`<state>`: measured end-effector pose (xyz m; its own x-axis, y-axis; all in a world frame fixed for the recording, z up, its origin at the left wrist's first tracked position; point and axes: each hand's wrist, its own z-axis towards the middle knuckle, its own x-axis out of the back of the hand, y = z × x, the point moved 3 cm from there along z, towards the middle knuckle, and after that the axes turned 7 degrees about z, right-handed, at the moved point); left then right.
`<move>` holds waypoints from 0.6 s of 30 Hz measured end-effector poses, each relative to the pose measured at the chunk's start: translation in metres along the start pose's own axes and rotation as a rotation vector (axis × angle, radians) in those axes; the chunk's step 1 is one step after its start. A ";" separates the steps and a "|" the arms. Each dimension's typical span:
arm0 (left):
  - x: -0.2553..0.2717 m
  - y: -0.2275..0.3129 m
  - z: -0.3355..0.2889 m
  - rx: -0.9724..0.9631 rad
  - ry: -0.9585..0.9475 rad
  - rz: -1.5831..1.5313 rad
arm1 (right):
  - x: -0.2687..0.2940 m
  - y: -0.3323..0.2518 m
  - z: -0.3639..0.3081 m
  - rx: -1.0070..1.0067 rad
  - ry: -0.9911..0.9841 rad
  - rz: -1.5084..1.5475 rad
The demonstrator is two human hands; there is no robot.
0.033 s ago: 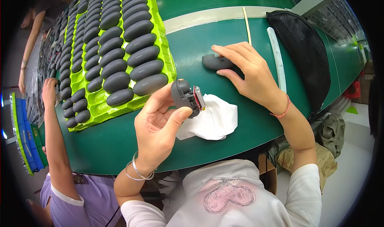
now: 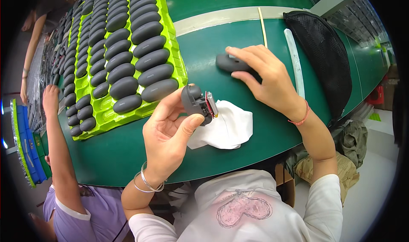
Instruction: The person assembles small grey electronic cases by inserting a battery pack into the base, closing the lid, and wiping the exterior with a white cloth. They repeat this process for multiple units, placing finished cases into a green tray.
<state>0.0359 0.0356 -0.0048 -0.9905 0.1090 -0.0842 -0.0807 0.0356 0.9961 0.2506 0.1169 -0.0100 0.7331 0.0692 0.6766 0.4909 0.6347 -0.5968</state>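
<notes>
My left hand point(image 2: 168, 133) holds a small dark grey device part point(image 2: 197, 102) raised above the green table, its open end showing a red and silver inside. Just under it lies a crumpled white cloth point(image 2: 228, 129). My right hand point(image 2: 266, 78) rests farther back on the table, fingers closed over a dark grey oval shell point(image 2: 230, 63) that lies flat on the surface. A bright green tray point(image 2: 172, 50) to the left carries several rows of the same dark oval shells point(image 2: 147, 60).
A black mesh bag point(image 2: 326, 50) lies at the right of the table, with a pale translucent strip point(image 2: 294, 60) and a thin wooden stick point(image 2: 263, 26) beside it. Another person's arm point(image 2: 57, 144) in a purple sleeve reaches along the table's left edge.
</notes>
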 end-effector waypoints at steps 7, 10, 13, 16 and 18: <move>-0.001 -0.001 0.001 0.014 0.008 0.025 | 0.011 -0.011 0.003 0.046 0.042 0.219; 0.000 -0.002 0.001 0.055 -0.015 -0.043 | 0.008 -0.020 -0.001 0.043 0.004 0.329; 0.001 -0.004 0.004 0.121 -0.050 -0.118 | 0.007 -0.027 -0.004 0.010 -0.052 0.424; -0.002 -0.003 0.005 0.129 -0.048 -0.112 | 0.006 -0.021 -0.005 0.049 -0.080 0.440; 0.000 -0.004 0.005 0.111 -0.056 -0.121 | 0.005 -0.019 -0.005 0.054 -0.071 0.447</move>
<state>0.0367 0.0402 -0.0092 -0.9662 0.1519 -0.2081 -0.1835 0.1614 0.9697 0.2471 0.1011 0.0028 0.8325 0.3966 0.3868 0.1070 0.5700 -0.8147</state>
